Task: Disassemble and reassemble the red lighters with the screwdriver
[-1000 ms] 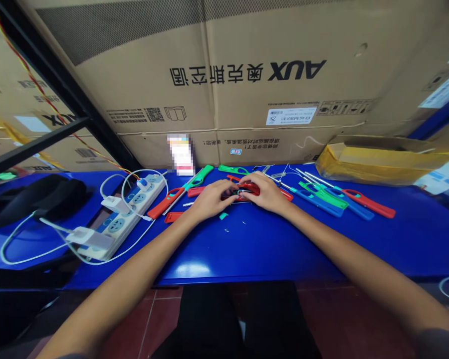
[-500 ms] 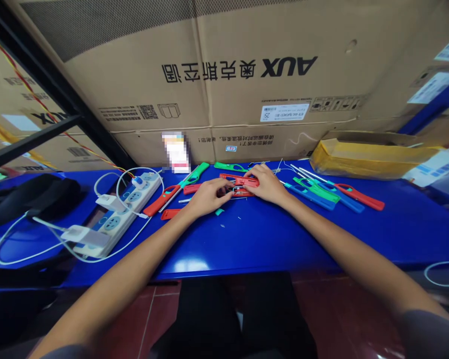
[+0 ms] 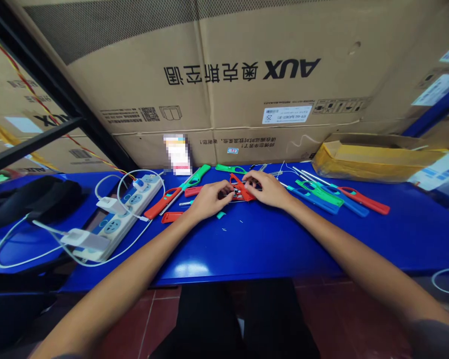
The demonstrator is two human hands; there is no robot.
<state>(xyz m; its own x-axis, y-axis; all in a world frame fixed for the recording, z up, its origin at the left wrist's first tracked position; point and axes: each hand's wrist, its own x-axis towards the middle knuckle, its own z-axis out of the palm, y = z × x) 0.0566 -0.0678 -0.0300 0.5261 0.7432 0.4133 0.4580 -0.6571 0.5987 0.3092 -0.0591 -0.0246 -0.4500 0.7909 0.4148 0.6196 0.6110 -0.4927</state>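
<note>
Near the back of the blue table, my left hand (image 3: 212, 198) is curled with thumb and fingertips pinched on an opened red lighter casing. The other red half shell (image 3: 242, 188) slants across it, and the fingers of my right hand (image 3: 266, 189) are closed on its right side. Small metal parts show between the two shells, partly hidden by my fingers. Loose red handle pieces (image 3: 172, 217) and a small green piece (image 3: 220, 215) lie by my left hand. Beyond my right hand are long-necked lighters, including a blue one (image 3: 322, 202) and a red one (image 3: 370, 200).
A white power strip (image 3: 114, 225) with chargers and looping cables occupies the left side. A phone-like lit screen (image 3: 178, 154) leans against the large cardboard box (image 3: 224, 109). An open yellow-taped carton (image 3: 374, 167) stands at the back right.
The upper red half shell has turned from lying nearly level to a slant across the lower one. My right hand has shifted slightly with it; my left hand stays in about the same place.
</note>
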